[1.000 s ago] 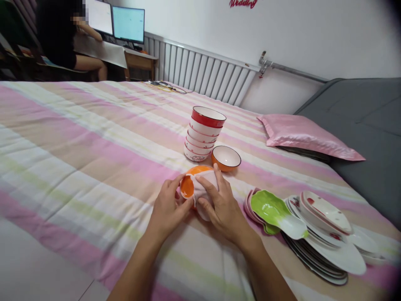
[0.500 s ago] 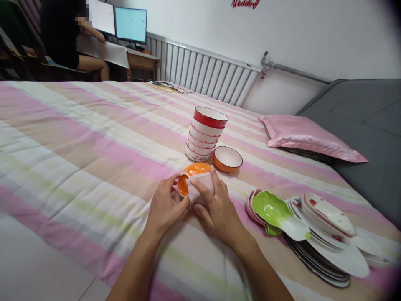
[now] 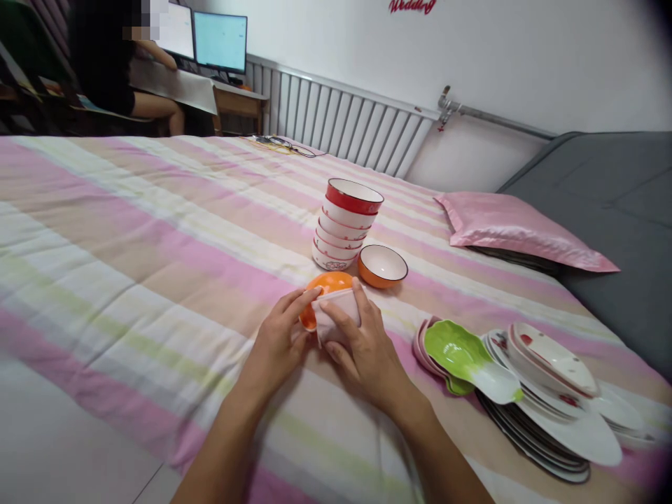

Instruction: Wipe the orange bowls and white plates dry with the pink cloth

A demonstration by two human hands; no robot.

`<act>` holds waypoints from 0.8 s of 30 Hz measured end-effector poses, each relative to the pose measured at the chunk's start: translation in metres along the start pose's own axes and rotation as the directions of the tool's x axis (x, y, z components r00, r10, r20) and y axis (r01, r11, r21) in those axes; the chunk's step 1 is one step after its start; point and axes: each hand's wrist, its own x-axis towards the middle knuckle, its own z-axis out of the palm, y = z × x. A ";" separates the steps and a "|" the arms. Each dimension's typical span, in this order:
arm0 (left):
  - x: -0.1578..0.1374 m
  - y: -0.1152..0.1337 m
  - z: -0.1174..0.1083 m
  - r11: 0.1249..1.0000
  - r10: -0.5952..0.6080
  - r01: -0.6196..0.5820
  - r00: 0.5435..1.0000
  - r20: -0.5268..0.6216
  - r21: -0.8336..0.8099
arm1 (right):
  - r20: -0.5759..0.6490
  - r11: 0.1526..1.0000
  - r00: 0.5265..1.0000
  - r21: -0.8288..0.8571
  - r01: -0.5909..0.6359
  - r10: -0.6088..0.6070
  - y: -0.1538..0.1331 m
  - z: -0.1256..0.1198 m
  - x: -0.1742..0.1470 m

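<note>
orange dish gripped at its small lobe, pale cloth pressed against it

the small lobe of the orange dish is pinched by the left hand, its fingers bent narrowly over the rim with the thumb below. the pale cloth is held by the right hand, its fingers spread slightly across the fabric. the dish is set above the bedspread, midway between the hands; whether it is touching cannot be told. its lobe is pointed leftward and its rounded far side away from the wearer; the long axis is hidden by cloth and fingers.

just beyond the far rim, the way is bounded by a stack of red-rimmed bowls and, just beside it, an orange-sided bowl. the right side is bordered by a green leaf-shaped dish and stacked plates. wide room is offered leftward by the striped bedspread, whose near edge is met by pale floor.
</note>
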 end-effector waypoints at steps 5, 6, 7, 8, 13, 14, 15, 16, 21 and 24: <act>-0.001 -0.002 0.002 0.995 -0.050 0.049 0.999 -0.010 -0.083 | 0.001 1.000 1.000 -0.006 -0.005 0.005 0.000 0.000 -0.001; -0.001 -0.003 0.002 0.995 -0.054 0.052 0.998 -0.022 -0.086 | 0.000 1.000 1.000 -0.005 -0.004 0.004 0.001 0.001 -0.001; -0.001 -0.003 0.003 0.994 -0.059 0.055 0.998 -0.034 -0.090 | -0.004 1.000 1.000 -0.004 -0.002 0.002 0.001 0.001 -0.001; -0.001 -0.003 0.004 0.994 -0.065 0.061 0.997 -0.044 -0.095 | -0.009 1.000 1.000 -0.004 0.001 -0.001 0.002 0.001 -0.001; -0.002 -0.002 0.007 0.988 -0.100 0.088 0.991 -0.089 -0.131 | -0.003 1.000 1.000 -0.002 0.014 -0.014 0.003 0.004 0.000; -0.002 -0.002 0.008 0.986 -0.105 0.090 0.990 -0.097 -0.140 | 0.002 1.000 1.000 -0.002 0.013 -0.013 0.003 0.004 0.000; -0.002 -0.002 0.008 0.984 -0.111 0.095 0.989 -0.102 -0.150 | 0.005 1.000 1.000 -0.002 0.013 -0.013 0.003 0.004 0.000; -0.003 -0.003 0.009 0.982 -0.118 0.101 0.987 -0.105 -0.158 | 0.005 1.000 1.000 -0.002 0.014 -0.014 0.003 0.004 0.000; -0.002 -0.006 0.010 0.980 -0.144 0.122 0.980 -0.140 -0.155 | -0.009 0.999 0.999 0.006 0.033 -0.033 0.004 0.006 0.000; -0.002 -0.009 0.011 0.977 -0.175 0.150 0.969 -0.173 -0.150 | -0.001 0.999 0.999 0.018 0.044 -0.044 0.004 0.007 -0.001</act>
